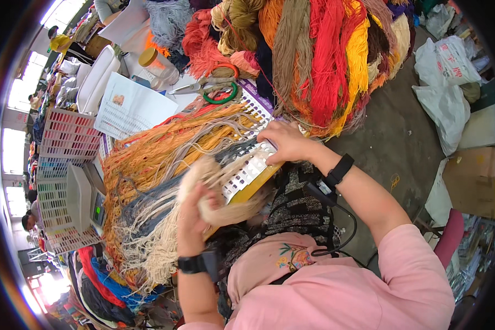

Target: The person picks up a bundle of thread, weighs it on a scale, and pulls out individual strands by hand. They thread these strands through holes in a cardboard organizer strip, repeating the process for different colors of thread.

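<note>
A loose hank of cream yarn [232, 211] loops from my left hand [191, 215], whose fingers are curled round it and a little smeared by motion. My right hand [289, 143] is closed on a long white punched card [249, 175], thumb and fingers pressing near its middle. Whether a yarn end is pinched there too, I cannot tell. Rows of holes run along the card, and orange strands [148, 147], slate-blue strands [148, 204] and cream strands [151, 250] hang from it, spread to the left over the table.
Skeins in red [327, 71], yellow and brown are heaped at the far side. Scissors [195, 87] with red and green handles lie beside a printed sheet [133, 104], a jar [158, 65] and a scale [98, 209]. Plastic bags [443, 91] and a cardboard box [472, 177] stand to the right.
</note>
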`<state>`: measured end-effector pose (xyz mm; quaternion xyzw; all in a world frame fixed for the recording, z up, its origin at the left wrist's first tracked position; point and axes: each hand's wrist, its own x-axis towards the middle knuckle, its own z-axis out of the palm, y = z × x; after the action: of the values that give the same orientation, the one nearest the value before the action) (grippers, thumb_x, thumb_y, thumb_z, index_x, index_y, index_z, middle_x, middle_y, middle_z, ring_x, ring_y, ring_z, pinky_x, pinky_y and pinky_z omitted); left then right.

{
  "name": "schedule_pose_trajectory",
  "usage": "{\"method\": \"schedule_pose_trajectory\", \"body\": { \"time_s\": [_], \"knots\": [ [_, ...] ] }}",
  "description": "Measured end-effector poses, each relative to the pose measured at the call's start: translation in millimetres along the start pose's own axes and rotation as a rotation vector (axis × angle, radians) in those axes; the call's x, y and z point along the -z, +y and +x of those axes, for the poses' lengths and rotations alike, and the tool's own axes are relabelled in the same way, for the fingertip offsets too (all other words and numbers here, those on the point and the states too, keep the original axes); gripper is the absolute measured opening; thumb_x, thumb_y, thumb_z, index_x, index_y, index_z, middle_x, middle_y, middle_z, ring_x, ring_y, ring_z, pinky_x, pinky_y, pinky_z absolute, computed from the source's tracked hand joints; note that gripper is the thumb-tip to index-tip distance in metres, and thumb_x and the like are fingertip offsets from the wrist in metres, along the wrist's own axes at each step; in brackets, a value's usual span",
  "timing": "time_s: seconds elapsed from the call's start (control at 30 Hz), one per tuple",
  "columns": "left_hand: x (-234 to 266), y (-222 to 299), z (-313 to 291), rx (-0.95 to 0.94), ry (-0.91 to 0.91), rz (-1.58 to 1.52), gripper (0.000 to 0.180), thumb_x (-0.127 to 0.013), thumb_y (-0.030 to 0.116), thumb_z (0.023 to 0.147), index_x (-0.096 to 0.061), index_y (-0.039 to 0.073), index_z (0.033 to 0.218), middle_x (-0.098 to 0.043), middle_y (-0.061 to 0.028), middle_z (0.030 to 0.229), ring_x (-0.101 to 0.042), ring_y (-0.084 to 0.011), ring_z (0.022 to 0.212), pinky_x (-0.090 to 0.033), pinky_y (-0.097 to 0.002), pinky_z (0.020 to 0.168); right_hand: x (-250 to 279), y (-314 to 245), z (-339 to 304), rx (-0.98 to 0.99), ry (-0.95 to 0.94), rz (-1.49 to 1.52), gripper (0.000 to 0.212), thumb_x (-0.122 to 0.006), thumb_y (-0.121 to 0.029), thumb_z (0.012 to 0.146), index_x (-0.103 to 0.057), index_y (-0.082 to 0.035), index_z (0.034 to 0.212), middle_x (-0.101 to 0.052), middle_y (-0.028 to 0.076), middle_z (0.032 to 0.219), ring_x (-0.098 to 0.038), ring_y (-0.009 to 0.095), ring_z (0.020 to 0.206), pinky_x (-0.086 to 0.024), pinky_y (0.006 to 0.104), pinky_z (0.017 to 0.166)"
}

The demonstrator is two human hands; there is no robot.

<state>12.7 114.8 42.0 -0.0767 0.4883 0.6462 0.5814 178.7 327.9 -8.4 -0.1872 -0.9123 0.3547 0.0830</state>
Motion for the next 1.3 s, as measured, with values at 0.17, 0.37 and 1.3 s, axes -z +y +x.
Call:
{"method": "schedule_pose_trajectory", "body": {
  "time_s": [0.17,0.37,1.3],
  "knots": [
    [74,80,-69,-0.32,-0.023,-0.13,0.015,-0.048,0.015,0.079,-0.047,0.004,0.088,-0.045,-0.0002,0.063,-0.044,-0.0051,0.051,-0.04,-0.0185,0.046,1,-14,1,-0.132,-0.025,-0.119,0.043,-0.063,-0.029,0.051,-0.051,-0.018,0.09,-0.044,0.006,0.087,-0.041,0.024,0.09,-0.027,0.0348,0.074],
    [171,144,-159,-0.849,0.641,0.417,0.014,-0.043,0.013,0.079,-0.051,0.002,0.082,-0.053,-0.0032,0.074,-0.053,-0.0143,0.064,-0.044,-0.0245,0.06,-2,-12,-3,-0.115,0.01,-0.14,0.042,-0.064,-0.029,0.051,-0.05,-0.018,0.09,-0.043,0.006,0.09,-0.04,0.025,0.093,-0.027,0.0356,0.076],
    [-1,-33,-118,-0.289,-0.233,-0.014,0.047,-0.028,0.032,0.087,-0.033,-0.004,0.116,-0.042,-0.0159,0.113,-0.045,-0.0224,0.102,-0.038,-0.0365,0.085,-35,-183,-58,-0.197,-0.192,1.094,0.009,-0.056,-0.008,0.073,-0.057,0.001,0.075,-0.055,0.001,0.068,-0.05,0.005,0.056,-0.039,0.0168,0.048]
  ]
}}
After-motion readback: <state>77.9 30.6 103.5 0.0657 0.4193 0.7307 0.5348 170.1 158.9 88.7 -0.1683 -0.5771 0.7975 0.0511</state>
